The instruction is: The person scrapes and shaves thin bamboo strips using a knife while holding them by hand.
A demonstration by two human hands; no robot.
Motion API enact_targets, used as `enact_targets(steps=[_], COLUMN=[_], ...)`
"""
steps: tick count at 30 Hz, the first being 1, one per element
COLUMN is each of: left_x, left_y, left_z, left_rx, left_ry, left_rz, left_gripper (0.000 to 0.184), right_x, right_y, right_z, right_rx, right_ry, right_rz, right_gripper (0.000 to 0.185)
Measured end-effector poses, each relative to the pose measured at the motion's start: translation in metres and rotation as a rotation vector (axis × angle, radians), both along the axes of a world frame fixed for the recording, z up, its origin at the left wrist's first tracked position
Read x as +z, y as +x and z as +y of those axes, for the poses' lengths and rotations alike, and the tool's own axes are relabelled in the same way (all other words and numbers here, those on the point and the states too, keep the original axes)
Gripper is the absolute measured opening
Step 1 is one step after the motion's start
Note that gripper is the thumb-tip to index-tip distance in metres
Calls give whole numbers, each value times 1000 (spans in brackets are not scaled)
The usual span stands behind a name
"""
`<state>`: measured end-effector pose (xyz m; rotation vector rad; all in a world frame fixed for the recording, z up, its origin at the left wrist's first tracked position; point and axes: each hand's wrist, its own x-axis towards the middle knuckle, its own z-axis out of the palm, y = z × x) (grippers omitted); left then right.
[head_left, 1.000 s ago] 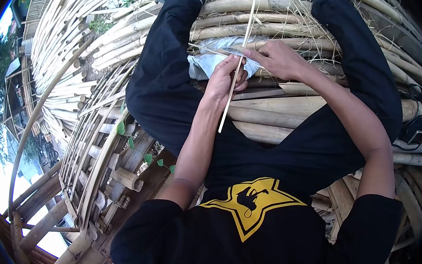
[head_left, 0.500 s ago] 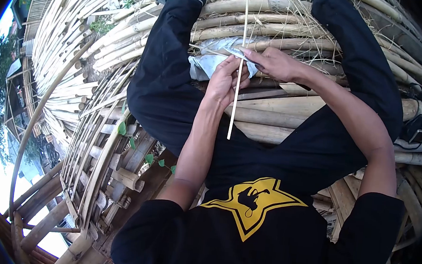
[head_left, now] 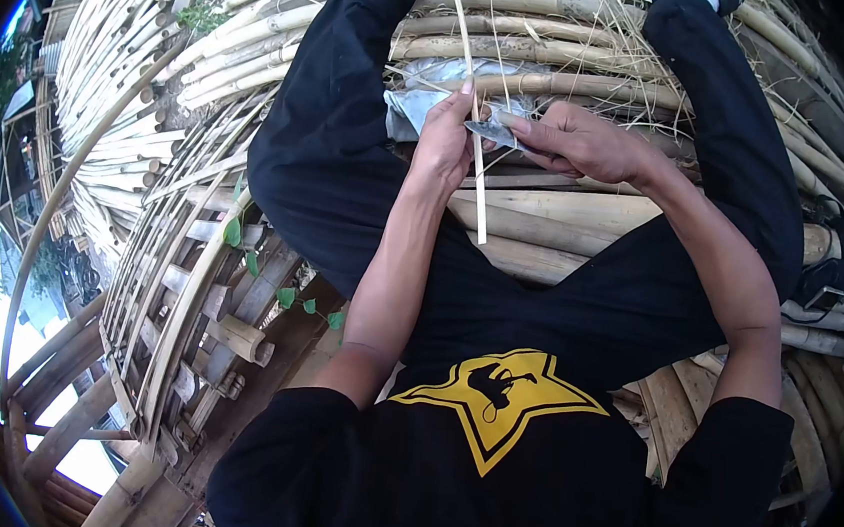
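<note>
Between my knees, my left hand (head_left: 447, 143) is closed around a long, thin bamboo strip (head_left: 480, 193). The strip runs from the top of the view down past my fingers, its lower end loose above my lap. My right hand (head_left: 588, 143) grips a knife, whose handle is mostly hidden by my fingers. The knife's grey blade (head_left: 494, 132) lies across the strip, just beside my left thumb and fingers. Under and behind my hands is a crumpled pale cloth (head_left: 411, 110).
Bamboo poles (head_left: 568, 86) form the surface beneath me, with thin shavings (head_left: 603, 33) scattered over them. A black strapped device (head_left: 825, 279) lies at the right. Stacked bamboo (head_left: 133, 128) and a slatted bamboo structure (head_left: 188, 303) stand at the left.
The strip has tilted, its top swinging left and its lower end shifting right and up. My right hand has moved right and slightly down, so the knife blade now shows more fully.
</note>
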<state>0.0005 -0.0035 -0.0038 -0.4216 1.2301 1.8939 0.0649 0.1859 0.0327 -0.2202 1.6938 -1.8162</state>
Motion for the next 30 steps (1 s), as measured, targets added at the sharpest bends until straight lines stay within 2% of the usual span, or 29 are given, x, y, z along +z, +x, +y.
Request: enact_targets(steps=[1, 2, 3, 5, 7, 9, 11, 12, 14, 15, 17, 18, 19, 21, 23, 25, 28, 30], left_x=[0, -2, -2, -14, 1, -6, -10, -5, 9, 9, 8, 5, 4, 3, -4, -3, -2, -4], left_y=[-1, -3, -3, -2, 0, -2, -1, 1, 5, 6, 5, 3, 3, 2, 3, 4, 5, 5], left_z=[0, -2, 2, -1, 5, 5, 6, 9, 13, 14, 16, 14, 13, 12, 10, 9, 11, 12], left_rx=[16, 15, -12, -80, -98, -146, -152, -174, -189, -188, -200, -199, -199, -176, -174, -176, -166, -201], left_ry=[-80, -74, -184, -180, -193, -285, -287, -284, -287, -287, -291, -267, -267, -219, -193, -174, -147, -151], left_rz=[30, 36, 89, 170, 185, 328, 392, 401, 388, 386, 411, 402, 405, 393, 400, 407, 378, 390], left_gripper=[24, 25, 27, 29, 32, 32, 32, 31, 29, 29, 29, 29, 29, 23, 22, 20, 21, 26], right_x=[6, 13, 20, 28, 17, 3, -4, -13, -44, -48, -57, -24, -15, -6, -15, -28, -35, -20], right_y=[0, 0, -1, -7, -14, -23, -14, -11, 0, 0, -6, -10, -9, -7, -4, 0, 0, -1], right_z=[0, 1, 2, 12, 22, 31, 33, 33, 24, 19, 10, 9, 4, -1, -9, -15, -21, -19], right_rx=[9, 2, -8, -186, -460, -582, -527, -538, -580, -579, -641, -530, -530, -383, -271, -284, -369, -357], right_ry=[2, -99, -201, -158, -33, 632, 944, 946, 792, 792, 458, 272, 273, 74, 254, 357, 205, 212], right_rz=[1, -1, -4, -52, -152, -52, -102, -97, 208, 207, 50, -180, -177, -402, -248, -116, -81, -122], right_gripper=[65, 64, 64, 66, 66, 72, 58, 58, 42, 42, 35, 35, 35, 35, 38, 37, 33, 31])
